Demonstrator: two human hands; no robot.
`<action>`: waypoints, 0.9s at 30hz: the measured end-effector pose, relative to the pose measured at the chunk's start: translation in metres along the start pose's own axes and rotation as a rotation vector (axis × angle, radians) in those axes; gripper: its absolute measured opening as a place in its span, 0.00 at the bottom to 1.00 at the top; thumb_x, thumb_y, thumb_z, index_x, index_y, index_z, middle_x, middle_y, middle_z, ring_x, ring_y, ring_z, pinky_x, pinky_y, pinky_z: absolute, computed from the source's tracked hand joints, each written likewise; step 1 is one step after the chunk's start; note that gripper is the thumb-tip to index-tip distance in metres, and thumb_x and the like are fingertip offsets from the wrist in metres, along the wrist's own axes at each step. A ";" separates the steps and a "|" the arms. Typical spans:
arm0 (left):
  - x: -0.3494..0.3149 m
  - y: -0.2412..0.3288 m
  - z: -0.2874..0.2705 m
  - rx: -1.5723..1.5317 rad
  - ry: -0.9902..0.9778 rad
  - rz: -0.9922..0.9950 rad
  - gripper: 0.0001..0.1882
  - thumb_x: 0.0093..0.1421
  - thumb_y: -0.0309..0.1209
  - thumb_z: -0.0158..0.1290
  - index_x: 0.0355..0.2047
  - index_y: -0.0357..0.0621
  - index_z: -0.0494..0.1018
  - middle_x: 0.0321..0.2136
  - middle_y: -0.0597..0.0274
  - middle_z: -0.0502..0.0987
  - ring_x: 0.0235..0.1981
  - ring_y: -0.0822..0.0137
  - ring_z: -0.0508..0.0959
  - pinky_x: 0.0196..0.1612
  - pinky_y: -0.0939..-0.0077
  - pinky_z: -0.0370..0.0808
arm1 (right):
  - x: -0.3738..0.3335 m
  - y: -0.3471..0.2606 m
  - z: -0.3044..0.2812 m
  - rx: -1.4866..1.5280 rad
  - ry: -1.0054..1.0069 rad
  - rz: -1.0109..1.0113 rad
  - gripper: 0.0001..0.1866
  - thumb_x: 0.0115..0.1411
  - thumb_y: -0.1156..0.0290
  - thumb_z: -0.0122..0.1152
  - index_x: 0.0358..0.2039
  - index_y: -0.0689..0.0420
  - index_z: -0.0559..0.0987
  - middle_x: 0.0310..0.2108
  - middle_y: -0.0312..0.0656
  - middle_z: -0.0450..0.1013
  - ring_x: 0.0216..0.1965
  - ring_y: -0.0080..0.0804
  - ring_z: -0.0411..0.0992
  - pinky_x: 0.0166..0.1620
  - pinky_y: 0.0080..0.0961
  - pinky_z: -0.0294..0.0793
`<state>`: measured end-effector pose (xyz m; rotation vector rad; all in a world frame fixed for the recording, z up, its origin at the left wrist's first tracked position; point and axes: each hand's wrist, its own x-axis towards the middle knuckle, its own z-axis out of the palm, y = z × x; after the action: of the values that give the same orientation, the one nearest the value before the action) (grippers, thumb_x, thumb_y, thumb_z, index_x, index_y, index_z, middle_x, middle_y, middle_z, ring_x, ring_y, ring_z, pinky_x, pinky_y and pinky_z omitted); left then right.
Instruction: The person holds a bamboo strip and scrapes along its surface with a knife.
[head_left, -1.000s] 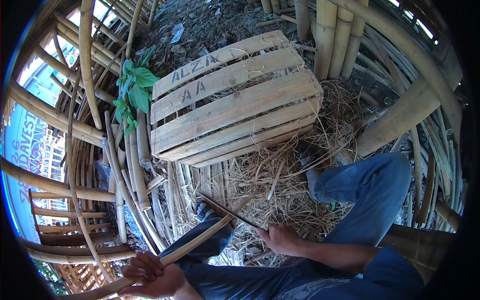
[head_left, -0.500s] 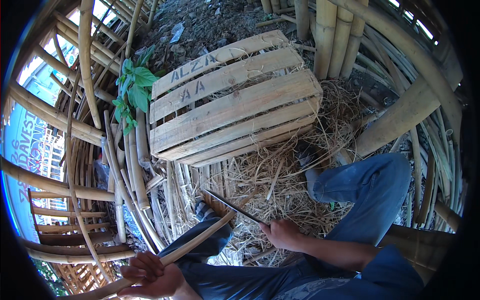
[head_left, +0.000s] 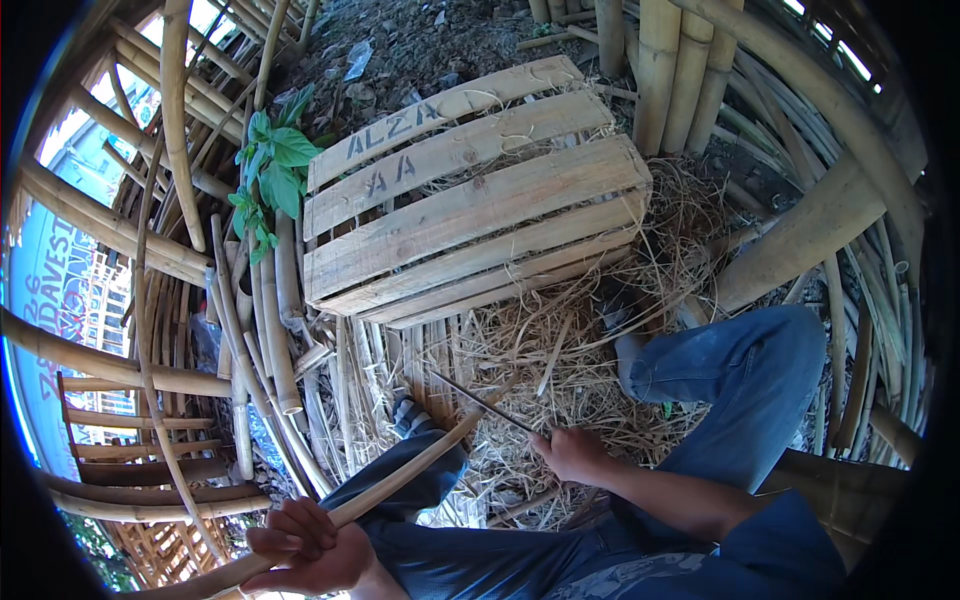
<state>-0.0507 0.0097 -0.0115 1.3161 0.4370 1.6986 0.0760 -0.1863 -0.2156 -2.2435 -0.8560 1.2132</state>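
My left hand, low on the left, is closed around a long, pale bamboo strip. The strip slants up over my leg toward the middle, its far end above the shavings. In my right hand is a long, narrow knife, gripped by its handle. Its dark blade points up and left, crossing the strip near the far end. Whether the edge touches the strip I cannot tell; the blade looks thin, seen nearly edge-on. Most of the handle is hidden by my fingers.
A slatted wooden crate lies ahead on the ground. Curly bamboo shavings cover the floor between my jeans-clad legs. Bamboo poles stand at the back right, with a lattice fence on the left. A leafy green plant grows beside the crate.
My right hand has shifted slightly up and right with the knife, and the blade has turned to look thinner. My left hand keeps its hold on the strip. The whole view has shifted slightly.
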 end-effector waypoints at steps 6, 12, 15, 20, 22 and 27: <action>0.002 -0.001 -0.005 0.019 0.096 -0.023 0.32 0.65 0.64 0.30 0.19 0.50 0.60 0.10 0.72 0.50 0.09 0.81 0.49 0.12 0.85 0.45 | 0.005 0.003 0.005 -0.164 -0.027 -0.047 0.32 0.68 0.44 0.34 0.27 0.61 0.75 0.15 0.44 0.73 0.19 0.43 0.76 0.23 0.42 0.75; 0.005 -0.002 -0.003 -0.006 0.082 -0.012 0.32 0.65 0.63 0.30 0.20 0.50 0.61 0.10 0.72 0.50 0.09 0.80 0.49 0.12 0.86 0.44 | 0.009 0.006 0.009 -0.012 0.006 0.016 0.33 0.68 0.45 0.34 0.27 0.62 0.76 0.14 0.45 0.72 0.19 0.44 0.75 0.23 0.44 0.75; 0.002 -0.001 -0.002 0.037 0.095 -0.002 0.32 0.65 0.63 0.30 0.19 0.50 0.60 0.10 0.72 0.50 0.09 0.80 0.49 0.12 0.85 0.45 | 0.011 0.007 0.011 -0.054 0.038 0.012 0.34 0.68 0.45 0.33 0.23 0.61 0.77 0.14 0.45 0.72 0.18 0.46 0.75 0.23 0.45 0.75; 0.002 -0.001 0.001 0.013 0.045 0.006 0.33 0.65 0.64 0.30 0.19 0.50 0.60 0.10 0.71 0.50 0.09 0.79 0.49 0.12 0.85 0.46 | 0.014 0.008 0.010 -0.013 0.022 0.036 0.36 0.68 0.44 0.33 0.21 0.61 0.76 0.17 0.48 0.73 0.20 0.46 0.75 0.24 0.47 0.75; 0.003 -0.001 0.001 0.028 0.047 -0.006 0.33 0.65 0.63 0.31 0.19 0.50 0.61 0.10 0.71 0.50 0.09 0.79 0.50 0.12 0.85 0.46 | 0.013 0.008 0.010 -0.017 -0.105 0.032 0.36 0.68 0.44 0.32 0.21 0.62 0.76 0.18 0.49 0.74 0.20 0.46 0.75 0.25 0.47 0.75; 0.003 -0.002 0.005 0.055 0.156 0.022 0.32 0.65 0.63 0.32 0.19 0.50 0.61 0.10 0.71 0.50 0.09 0.79 0.50 0.12 0.85 0.46 | 0.010 0.005 0.013 0.023 0.009 0.106 0.36 0.68 0.43 0.32 0.21 0.62 0.76 0.16 0.48 0.72 0.20 0.47 0.75 0.26 0.47 0.75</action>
<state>-0.0451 0.0116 -0.0096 1.2363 0.5648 1.8266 0.0706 -0.1812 -0.2315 -2.2992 -0.7236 1.2532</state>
